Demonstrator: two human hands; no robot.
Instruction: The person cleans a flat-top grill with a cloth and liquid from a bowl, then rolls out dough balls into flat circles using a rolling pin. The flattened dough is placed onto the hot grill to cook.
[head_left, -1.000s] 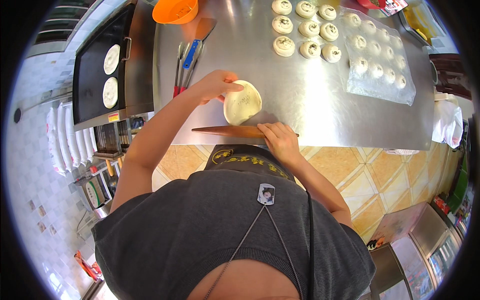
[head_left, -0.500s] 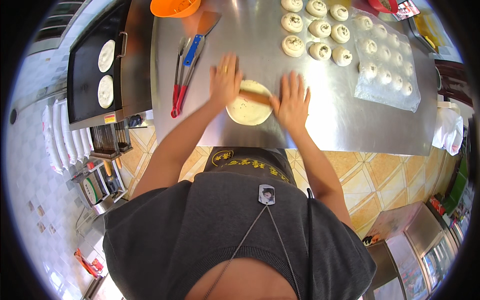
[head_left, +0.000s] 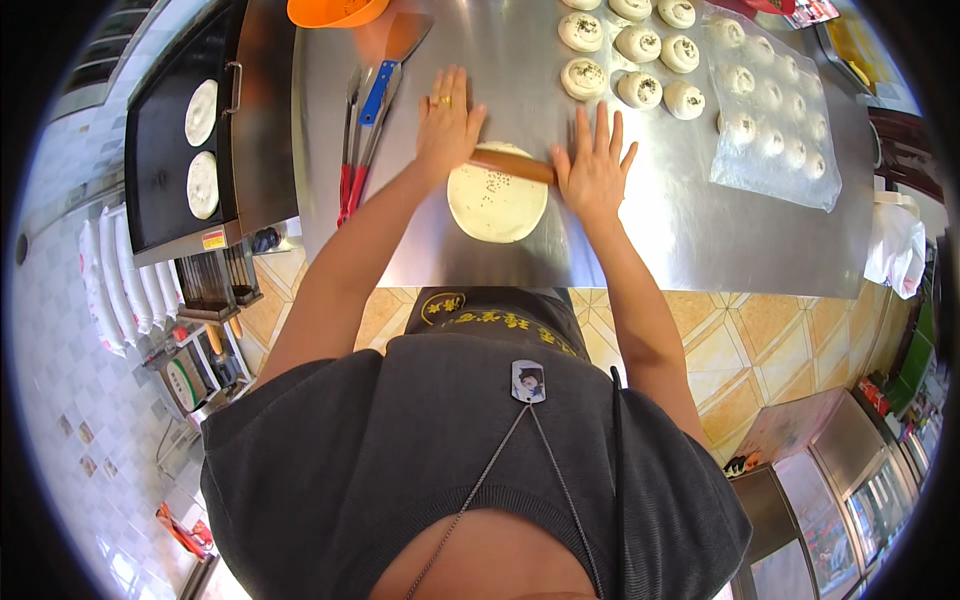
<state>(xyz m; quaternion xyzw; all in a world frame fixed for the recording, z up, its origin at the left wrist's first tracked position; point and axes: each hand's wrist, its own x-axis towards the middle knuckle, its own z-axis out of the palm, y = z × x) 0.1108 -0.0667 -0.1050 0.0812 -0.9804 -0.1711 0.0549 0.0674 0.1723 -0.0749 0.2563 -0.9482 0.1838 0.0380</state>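
A flat round of pale dough (head_left: 498, 212), dotted with small specks, lies on the steel table in front of me. Across its far part rests a brown wooden rolling pin (head_left: 512, 165). My left hand (head_left: 447, 125) has its palm at the pin's left end, fingers stretched forward. At the other end is my right hand (head_left: 597, 172), its fingers spread and the heel of the palm by the pin. Both palms partly hide the pin's ends, and neither hand is wrapped round it.
Metal tongs (head_left: 350, 150) and a blue-and-red spatula (head_left: 378, 92) lie left of the dough. Several seeded dough balls (head_left: 640, 90) stand far right, others under plastic film (head_left: 828, 180). A griddle (head_left: 165, 190) with two flatbreads is at left; an orange bowl (head_left: 335, 14) sits far left.
Both hands and the rolling pin have moved away from me, from the dough's middle to its far part. My right hand's fingers are spread wider. The whole view has shifted slightly.
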